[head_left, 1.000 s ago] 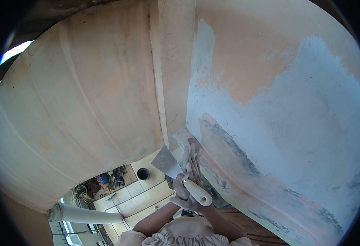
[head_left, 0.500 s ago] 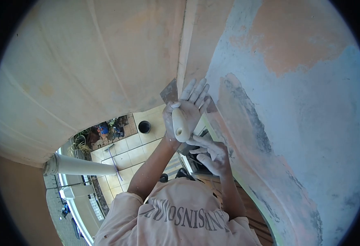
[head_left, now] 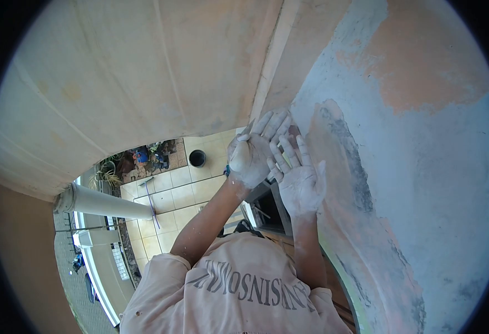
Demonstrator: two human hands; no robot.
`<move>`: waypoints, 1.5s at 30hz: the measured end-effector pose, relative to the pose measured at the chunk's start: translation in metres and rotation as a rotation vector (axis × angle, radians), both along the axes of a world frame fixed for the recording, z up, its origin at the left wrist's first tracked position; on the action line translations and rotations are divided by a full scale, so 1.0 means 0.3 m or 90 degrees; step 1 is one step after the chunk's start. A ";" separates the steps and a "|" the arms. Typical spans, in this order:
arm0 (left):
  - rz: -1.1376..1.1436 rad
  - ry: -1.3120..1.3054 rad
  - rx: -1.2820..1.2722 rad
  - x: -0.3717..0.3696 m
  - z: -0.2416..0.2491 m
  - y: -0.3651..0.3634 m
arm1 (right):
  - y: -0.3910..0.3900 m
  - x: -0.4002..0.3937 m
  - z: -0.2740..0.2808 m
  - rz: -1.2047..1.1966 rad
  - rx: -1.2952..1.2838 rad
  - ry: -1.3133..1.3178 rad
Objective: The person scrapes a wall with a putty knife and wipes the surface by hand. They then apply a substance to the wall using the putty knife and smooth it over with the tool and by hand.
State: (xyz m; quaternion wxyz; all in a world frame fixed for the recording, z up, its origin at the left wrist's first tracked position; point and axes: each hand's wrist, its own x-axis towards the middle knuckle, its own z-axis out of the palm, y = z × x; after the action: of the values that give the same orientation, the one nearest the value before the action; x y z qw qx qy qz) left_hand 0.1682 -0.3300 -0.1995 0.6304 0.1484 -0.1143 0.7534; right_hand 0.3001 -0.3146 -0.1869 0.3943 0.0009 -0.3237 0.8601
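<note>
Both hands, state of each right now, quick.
Left hand: closed around the putty knife's handle, fingers stretched along the blade against the wall.
Right hand: open, fingers spread, holding nothing, beside the left hand at the wall.

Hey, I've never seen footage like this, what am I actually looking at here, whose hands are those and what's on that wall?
This is one picture from a camera worn on a person's head, with a round fisheye lens that bends everything. It looks steeply down along a wall, so the shirt at the bottom is the wearer's own. There is no machine, only two bare, dusty hands. The left hand is closed on a scraper whose blade tip pokes out by the fingers. The right hand rests open and flat on the wall, which carries grey filler patches over orange paint. Far below lie a tiled floor, a black bucket and a white pipe.
</note>
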 end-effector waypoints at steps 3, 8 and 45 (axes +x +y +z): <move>0.017 0.041 -0.096 0.072 0.010 -0.028 | 0.024 -0.075 0.066 0.152 -0.263 0.303; -0.011 0.028 -0.311 0.163 -0.177 0.013 | 0.154 -0.130 0.069 0.084 -0.254 0.344; 0.793 1.385 0.406 0.123 -0.060 -0.088 | 0.210 -0.067 -0.123 -0.048 1.016 -0.934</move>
State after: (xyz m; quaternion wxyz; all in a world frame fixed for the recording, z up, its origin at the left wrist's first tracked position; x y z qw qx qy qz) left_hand 0.2051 -0.3563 -0.2176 -0.1188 0.8524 0.3689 0.3509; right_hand 0.2801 -0.2515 -0.2239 0.0167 -0.2672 -0.9465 0.1800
